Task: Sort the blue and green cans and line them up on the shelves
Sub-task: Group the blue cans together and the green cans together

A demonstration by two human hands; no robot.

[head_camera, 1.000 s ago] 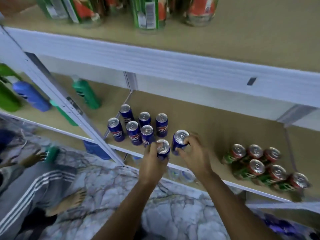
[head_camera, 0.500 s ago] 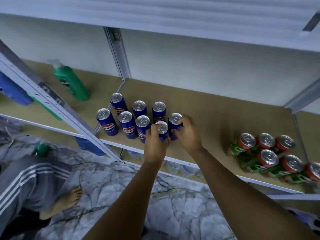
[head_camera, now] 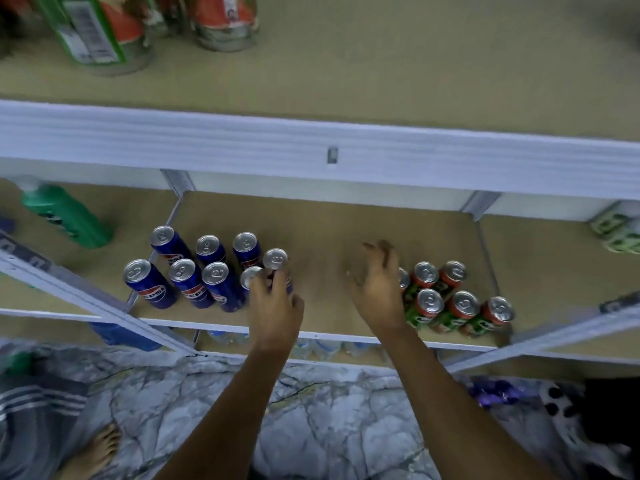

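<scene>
Several blue cans [head_camera: 188, 282] stand upright in two rows at the left of the tan middle shelf [head_camera: 329, 230]. My left hand [head_camera: 275, 311] grips the front right blue can [head_camera: 250, 276] of that group, and another blue can [head_camera: 275, 259] stands just behind it. Several green cans with red tops [head_camera: 462, 308] stand clustered at the shelf's right. My right hand [head_camera: 377, 289] hovers with its fingers spread and holding nothing, between the two groups, just left of the green cans and covering part of the nearest one.
A green bottle [head_camera: 64, 214] lies on the neighbouring shelf at left. Green and red containers [head_camera: 100, 32] stand on the upper shelf. A white diagonal brace [head_camera: 90, 303] crosses at left. Water bottles [head_camera: 311, 346] sit on the shelf below. A person's bare foot [head_camera: 95, 452] is on the marble floor.
My right hand has let go of its blue can and moved right toward the green cans. My left hand stays on the front blue can. The camera has tilted upward.
</scene>
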